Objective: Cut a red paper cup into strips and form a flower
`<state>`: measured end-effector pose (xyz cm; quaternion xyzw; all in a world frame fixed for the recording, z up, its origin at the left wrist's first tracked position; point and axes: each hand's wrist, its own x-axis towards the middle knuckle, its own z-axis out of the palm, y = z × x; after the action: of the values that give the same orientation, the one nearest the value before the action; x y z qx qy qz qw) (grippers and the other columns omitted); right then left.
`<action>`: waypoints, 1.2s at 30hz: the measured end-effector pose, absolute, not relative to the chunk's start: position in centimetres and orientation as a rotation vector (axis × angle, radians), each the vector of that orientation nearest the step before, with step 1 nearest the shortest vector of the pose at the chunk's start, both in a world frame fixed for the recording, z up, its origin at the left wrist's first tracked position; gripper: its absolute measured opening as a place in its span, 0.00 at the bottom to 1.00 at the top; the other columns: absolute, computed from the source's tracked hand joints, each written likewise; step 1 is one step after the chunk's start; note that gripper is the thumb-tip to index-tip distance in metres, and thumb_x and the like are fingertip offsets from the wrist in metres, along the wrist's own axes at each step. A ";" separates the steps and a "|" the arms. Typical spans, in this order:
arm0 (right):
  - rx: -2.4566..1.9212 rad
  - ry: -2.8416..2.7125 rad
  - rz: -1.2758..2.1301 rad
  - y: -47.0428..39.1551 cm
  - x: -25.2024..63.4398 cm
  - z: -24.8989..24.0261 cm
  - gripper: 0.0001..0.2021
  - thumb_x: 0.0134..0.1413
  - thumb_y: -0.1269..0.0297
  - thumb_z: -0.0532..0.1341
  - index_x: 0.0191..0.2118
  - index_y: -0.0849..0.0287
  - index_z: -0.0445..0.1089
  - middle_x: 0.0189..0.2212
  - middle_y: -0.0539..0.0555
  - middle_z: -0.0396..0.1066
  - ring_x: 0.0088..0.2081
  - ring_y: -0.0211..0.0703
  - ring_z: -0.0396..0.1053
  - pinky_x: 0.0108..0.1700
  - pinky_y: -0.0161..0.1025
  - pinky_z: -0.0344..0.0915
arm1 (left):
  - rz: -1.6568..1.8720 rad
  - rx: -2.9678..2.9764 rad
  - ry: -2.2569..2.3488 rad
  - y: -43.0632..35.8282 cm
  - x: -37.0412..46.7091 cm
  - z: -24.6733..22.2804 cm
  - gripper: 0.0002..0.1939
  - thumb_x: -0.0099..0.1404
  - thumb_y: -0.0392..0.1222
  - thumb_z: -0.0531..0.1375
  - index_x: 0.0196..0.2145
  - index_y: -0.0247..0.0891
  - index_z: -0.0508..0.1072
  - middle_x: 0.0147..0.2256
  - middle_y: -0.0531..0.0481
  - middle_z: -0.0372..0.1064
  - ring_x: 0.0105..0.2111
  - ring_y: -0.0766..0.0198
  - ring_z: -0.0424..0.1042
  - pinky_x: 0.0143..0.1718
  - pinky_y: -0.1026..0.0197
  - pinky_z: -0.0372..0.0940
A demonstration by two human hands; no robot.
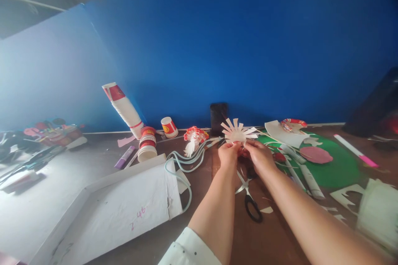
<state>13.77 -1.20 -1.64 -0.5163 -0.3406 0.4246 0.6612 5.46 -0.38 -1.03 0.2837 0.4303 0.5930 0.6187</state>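
Note:
A paper cup cut into strips (237, 134) is held up in front of me, its pale strips fanned outward like petals. My left hand (228, 153) grips its lower edge from the left, fingers closed. From the right, my right hand (257, 154) pinches the same piece, with the fingertips of both hands close together. What lies under the fingers is hidden. Just below the hands, scissors with black handles (253, 208) lie on the brown table. Left of the hands sits another cut cup, red and white (195, 136), with curled strips.
A white cardboard box lid (118, 211) and a looped pale cable (180, 158) lie to the left. Stacked paper cups (126, 109) lean behind them, beside a single cup (169, 127). At right are a green sheet (338, 169), a pink paper disc (316, 155) and a marker (354, 150).

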 end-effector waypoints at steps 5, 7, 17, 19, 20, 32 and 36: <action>-1.152 -0.717 1.027 -1.8 13.8 -1.2 0.13 0.33 0.59 0.70 0.30 0.57 0.76 0.23 0.51 0.76 0.22 0.40 0.71 0.23 0.36 0.68 | 1.382 0.627 0.920 0.0 5.4 -1.8 0.16 0.42 0.43 0.71 0.23 0.33 0.70 0.21 0.51 0.67 0.21 0.67 0.69 0.28 0.63 0.67; -1.156 -0.723 1.028 -2.0 13.7 -1.1 0.14 0.34 0.59 0.71 0.31 0.57 0.76 0.24 0.51 0.76 0.23 0.40 0.71 0.23 0.35 0.68 | 1.389 0.624 0.913 0.2 5.5 -2.0 0.17 0.41 0.43 0.71 0.23 0.34 0.68 0.21 0.51 0.67 0.22 0.66 0.69 0.28 0.63 0.67; -1.239 -0.776 0.905 -2.4 12.8 -0.9 0.12 0.37 0.57 0.69 0.29 0.56 0.73 0.24 0.51 0.75 0.23 0.43 0.71 0.24 0.39 0.68 | 1.445 0.834 1.305 -0.4 5.6 -1.6 0.09 0.52 0.43 0.65 0.24 0.36 0.70 0.22 0.50 0.69 0.23 0.65 0.69 0.25 0.65 0.62; -1.270 -0.776 0.881 -2.4 12.7 -0.8 0.12 0.37 0.56 0.69 0.29 0.56 0.71 0.23 0.52 0.75 0.22 0.44 0.71 0.23 0.39 0.67 | 1.453 0.899 1.373 -0.7 5.6 -1.4 0.07 0.56 0.42 0.62 0.24 0.36 0.71 0.23 0.48 0.70 0.23 0.64 0.69 0.26 0.65 0.62; -1.287 -0.776 0.866 -2.4 12.7 -0.7 0.12 0.38 0.56 0.69 0.29 0.56 0.71 0.23 0.52 0.75 0.22 0.44 0.71 0.22 0.39 0.67 | 1.454 0.925 1.398 -0.8 5.6 -1.4 0.07 0.57 0.41 0.61 0.24 0.37 0.71 0.23 0.47 0.71 0.24 0.63 0.69 0.26 0.64 0.62; -1.330 -0.751 0.781 -1.5 13.3 -2.0 0.16 0.40 0.47 0.66 0.27 0.55 0.73 0.20 0.53 0.74 0.21 0.45 0.70 0.23 0.39 0.65 | 1.432 0.707 1.122 -0.8 6.3 -1.4 0.10 0.56 0.45 0.62 0.25 0.36 0.69 0.21 0.51 0.66 0.20 0.67 0.66 0.26 0.64 0.63; -1.285 -0.712 0.829 -1.6 13.2 -1.9 0.15 0.40 0.48 0.67 0.25 0.55 0.72 0.19 0.52 0.74 0.21 0.45 0.71 0.23 0.39 0.65 | 1.447 0.575 1.015 -0.6 6.5 -1.5 0.10 0.54 0.44 0.64 0.25 0.36 0.69 0.20 0.53 0.64 0.20 0.69 0.64 0.27 0.66 0.63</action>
<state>13.17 -1.57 -1.88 -0.5692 -0.3154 0.3669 0.6648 6.46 -0.62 -1.48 0.2479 0.4375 0.6239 0.5982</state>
